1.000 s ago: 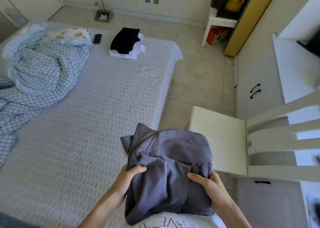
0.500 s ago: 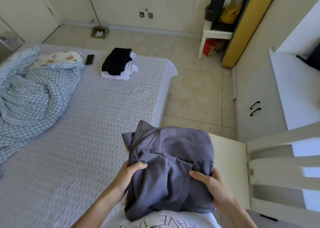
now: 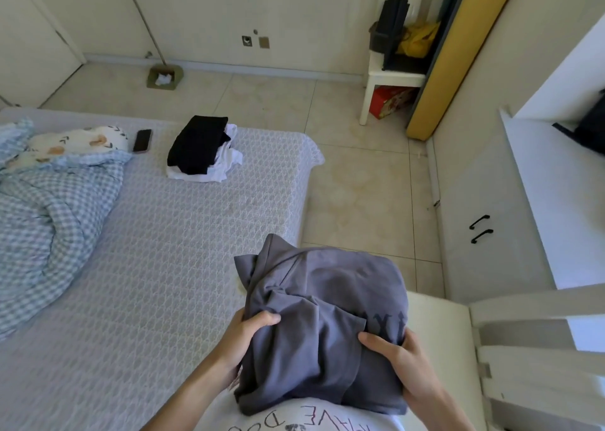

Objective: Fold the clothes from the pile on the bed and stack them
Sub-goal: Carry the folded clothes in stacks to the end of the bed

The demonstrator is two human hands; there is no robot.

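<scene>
Fingers (image 3: pixel 262 320) of left hand (image 3: pixel 244 339) curl onto grey shirt (image 3: pixel 324 319); right hand (image 3: pixel 402 362) grips its other side. Shirt roughly folded, rumpled, dark print showing, held at bed's (image 3: pixel 163 250) near right edge. Folded stack (image 3: pixel 199 150) near far right corner.

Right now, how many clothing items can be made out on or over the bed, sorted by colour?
Grey: 1, the folded grey garment gripped by the left hand and right hand.
Black: 1, the folded black garment topping the far stack.
White: at least 1, the white clothing beneath it; separate pieces cannot be told apart.
Total: at least 3.
</scene>
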